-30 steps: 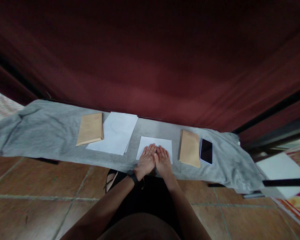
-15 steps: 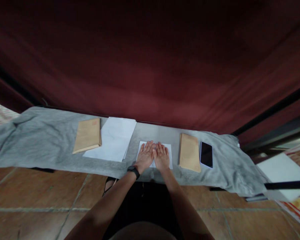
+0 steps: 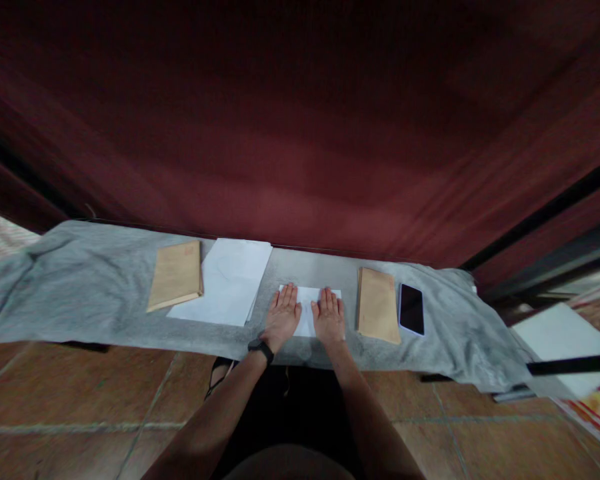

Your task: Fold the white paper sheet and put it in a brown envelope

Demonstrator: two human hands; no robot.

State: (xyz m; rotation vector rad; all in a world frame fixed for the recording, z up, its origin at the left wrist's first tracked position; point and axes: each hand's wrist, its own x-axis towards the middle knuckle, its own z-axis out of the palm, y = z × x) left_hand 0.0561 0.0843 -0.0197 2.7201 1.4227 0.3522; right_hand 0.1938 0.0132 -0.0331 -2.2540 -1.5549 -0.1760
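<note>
A small white sheet of paper (image 3: 306, 313), which looks folded, lies on the grey cloth in front of me. My left hand (image 3: 283, 315) rests flat on its left part, fingers stretched away from me, with a dark watch (image 3: 262, 348) on the wrist. Flat on the right part of the paper is my right hand (image 3: 329, 316), thumb apart from the fingers. A strip of paper shows between the two hands; the parts under the palms are hidden. Neither hand grips anything.
Larger white sheets (image 3: 230, 283) lie left of my hands, partly under a stack of brown envelopes (image 3: 176, 273). On the right are more brown envelopes (image 3: 378, 305) and a phone (image 3: 411, 309). Grey cloth (image 3: 105, 287) covers the narrow table, and a dark red curtain (image 3: 300, 167) hangs behind.
My hands were side by side over the middle of the paper. They have slid apart, left hand leftward and right hand rightward, baring the paper's middle.
</note>
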